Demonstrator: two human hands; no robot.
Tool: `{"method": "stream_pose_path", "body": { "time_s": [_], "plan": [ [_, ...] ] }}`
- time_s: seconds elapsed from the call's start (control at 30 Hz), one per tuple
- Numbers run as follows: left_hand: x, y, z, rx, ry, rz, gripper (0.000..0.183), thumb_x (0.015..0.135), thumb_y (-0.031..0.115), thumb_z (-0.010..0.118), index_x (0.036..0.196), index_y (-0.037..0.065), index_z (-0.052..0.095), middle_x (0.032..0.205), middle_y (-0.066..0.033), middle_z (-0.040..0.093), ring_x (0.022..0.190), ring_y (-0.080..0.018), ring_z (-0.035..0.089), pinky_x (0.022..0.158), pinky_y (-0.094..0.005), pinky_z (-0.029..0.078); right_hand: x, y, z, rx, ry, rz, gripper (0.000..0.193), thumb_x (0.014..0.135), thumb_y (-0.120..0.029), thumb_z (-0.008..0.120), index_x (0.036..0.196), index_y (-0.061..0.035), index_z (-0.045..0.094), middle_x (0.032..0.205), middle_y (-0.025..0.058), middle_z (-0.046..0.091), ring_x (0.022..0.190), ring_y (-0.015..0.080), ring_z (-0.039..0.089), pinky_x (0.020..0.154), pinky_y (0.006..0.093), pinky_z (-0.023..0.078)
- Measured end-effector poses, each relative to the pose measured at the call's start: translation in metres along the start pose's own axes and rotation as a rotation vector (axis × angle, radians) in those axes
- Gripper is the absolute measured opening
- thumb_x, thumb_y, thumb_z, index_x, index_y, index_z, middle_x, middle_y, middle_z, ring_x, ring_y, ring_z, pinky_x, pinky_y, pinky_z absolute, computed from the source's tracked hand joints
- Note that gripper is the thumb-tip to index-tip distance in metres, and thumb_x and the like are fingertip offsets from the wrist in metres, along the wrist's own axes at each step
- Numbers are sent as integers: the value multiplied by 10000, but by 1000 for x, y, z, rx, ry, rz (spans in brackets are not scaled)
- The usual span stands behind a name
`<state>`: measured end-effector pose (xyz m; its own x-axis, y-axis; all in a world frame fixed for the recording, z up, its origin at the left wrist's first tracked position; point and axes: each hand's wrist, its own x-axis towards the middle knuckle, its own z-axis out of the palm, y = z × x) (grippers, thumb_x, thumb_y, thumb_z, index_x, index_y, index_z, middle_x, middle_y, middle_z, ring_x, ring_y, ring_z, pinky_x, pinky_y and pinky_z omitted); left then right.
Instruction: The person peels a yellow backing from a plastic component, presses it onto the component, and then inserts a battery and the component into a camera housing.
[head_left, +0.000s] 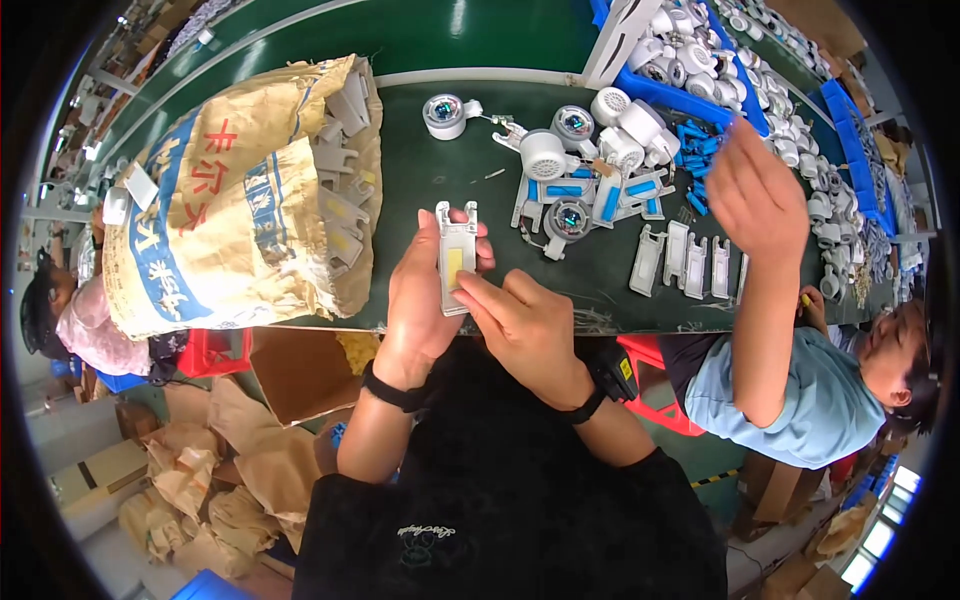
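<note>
My left hand holds a slim white plastic housing upright, its fingers wrapped behind the back and the thumb along one side. Two prongs stick up from its top end, and a yellow rectangular patch sits on its face. My right hand is closed at the lower part of this housing, index fingertip on the yellow patch; its thumb is hard to see. Just left lies a big yellow woven sack, its mouth full of similar white housings.
Round white lamp-like units with wires and blue cylinders lie on the green table. Several white housings stand in a row at right. A co-worker's arm reaches over the table there. Behind is a blue bin.
</note>
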<state>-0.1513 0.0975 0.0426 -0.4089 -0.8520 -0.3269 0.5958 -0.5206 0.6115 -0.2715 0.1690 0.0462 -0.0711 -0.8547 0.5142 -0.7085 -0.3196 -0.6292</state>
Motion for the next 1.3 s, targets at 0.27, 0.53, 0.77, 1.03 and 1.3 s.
{"method": "stream_pose_path", "body": {
  "time_s": [0.27, 0.53, 0.77, 1.03, 1.3],
  "plan": [
    [-4, -6, 7, 101, 43, 52, 396, 1094, 421, 377, 1152, 58, 527, 1065, -110, 601, 868, -199, 572, 809, -339, 497, -5, -2, 4, -17, 41, -21, 229, 800, -56, 782, 1024, -94, 755, 662, 42, 462, 488, 185, 498, 441, 326, 388],
    [-8, -3, 1, 71, 8, 58, 398, 1089, 427, 396, 1161, 62, 536, 1072, -104, 606, 869, -188, 575, 805, -330, 497, -3, -9, 5, -7, 16, -25, 198, 808, -35, 765, 1000, -80, 745, 671, 47, 473, 485, 194, 511, 439, 324, 402],
    [-12, -4, 3, 111, 39, 52, 399, 1089, 428, 396, 1147, 62, 544, 1062, -99, 609, 870, -180, 571, 807, -325, 493, -8, -12, 4, -15, 5, -49, 214, 803, -21, 756, 1008, -76, 738, 671, 51, 469, 496, 199, 521, 444, 332, 407],
    [-14, -11, 1, 85, 69, 50, 396, 1094, 419, 383, 1140, 58, 539, 1053, -100, 604, 869, -183, 555, 816, -333, 494, -13, -7, 8, -6, 30, -57, 204, 773, 1, 761, 959, -69, 719, 677, 52, 489, 501, 207, 523, 450, 330, 414],
    [7, -15, 1, 194, 90, 30, 407, 1101, 404, 349, 1155, 39, 522, 1088, -146, 635, 864, -218, 655, 804, -345, 559, -7, 14, -24, 119, 233, 243, 191, 814, 32, 759, 985, -41, 716, 662, 5, 470, 509, 59, 452, 453, 270, 367]
  ]
}}
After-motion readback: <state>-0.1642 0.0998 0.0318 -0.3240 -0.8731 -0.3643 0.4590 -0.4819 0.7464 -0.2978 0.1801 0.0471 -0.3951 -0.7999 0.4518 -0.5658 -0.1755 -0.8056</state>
